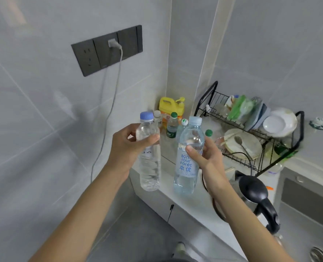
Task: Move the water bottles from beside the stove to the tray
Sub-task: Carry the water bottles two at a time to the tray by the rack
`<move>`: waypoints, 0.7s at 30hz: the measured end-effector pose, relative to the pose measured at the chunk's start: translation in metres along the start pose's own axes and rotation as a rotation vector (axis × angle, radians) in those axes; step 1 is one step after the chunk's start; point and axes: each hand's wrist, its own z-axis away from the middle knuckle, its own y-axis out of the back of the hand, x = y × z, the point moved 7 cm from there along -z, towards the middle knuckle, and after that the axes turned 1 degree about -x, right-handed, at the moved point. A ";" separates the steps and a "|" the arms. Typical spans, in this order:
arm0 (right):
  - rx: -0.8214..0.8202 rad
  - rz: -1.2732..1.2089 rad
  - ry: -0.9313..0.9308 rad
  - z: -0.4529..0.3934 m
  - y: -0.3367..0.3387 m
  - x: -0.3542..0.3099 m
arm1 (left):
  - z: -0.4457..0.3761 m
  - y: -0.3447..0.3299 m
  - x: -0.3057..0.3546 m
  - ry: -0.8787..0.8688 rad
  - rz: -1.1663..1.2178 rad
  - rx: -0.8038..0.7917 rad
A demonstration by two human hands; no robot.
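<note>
On the tiled wall at far left is a dark grey socket panel (107, 50) with a white charger (113, 43) plugged in, its cable hanging down.

My left hand (127, 142) curls around the upper body of a clear water bottle (149, 159), thumb and fingers clamped on it just below the shoulder. This bottle has a periwinkle-blue cap, a ribbed see-through body and only a faint, unreadable mark where a label would be. It is upright, held in the air over the front edge of the white bench (168, 184).

Behind it on the bench stand several small bottles (171, 127) with white or green caps, in front of a yellow detergent jug (171, 108); their labels are too small to read.

My right hand (206, 156) grips a second water bottle (189, 157), pale blue-tinted with a light blue cap. Its clear label reads "Bon Jour Foret" in blue letters, with Chinese characters beneath. It is also upright and lifted, just beside the first.

To the right, a black wire dish rack (255, 133) holds plates, bowls and a spoon. In front of it sits a steel kettle with a black lid and handle (255, 193).
</note>
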 end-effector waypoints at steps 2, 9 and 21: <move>0.011 0.052 0.007 -0.029 0.004 0.004 | -0.032 -0.009 -0.006 -0.002 -0.029 -0.004; 0.005 0.186 0.007 -0.122 0.013 0.033 | -0.132 -0.037 -0.023 -0.069 -0.206 -0.034; 0.057 0.469 -0.115 -0.160 -0.012 0.125 | -0.234 -0.050 -0.116 -0.031 -0.753 -0.267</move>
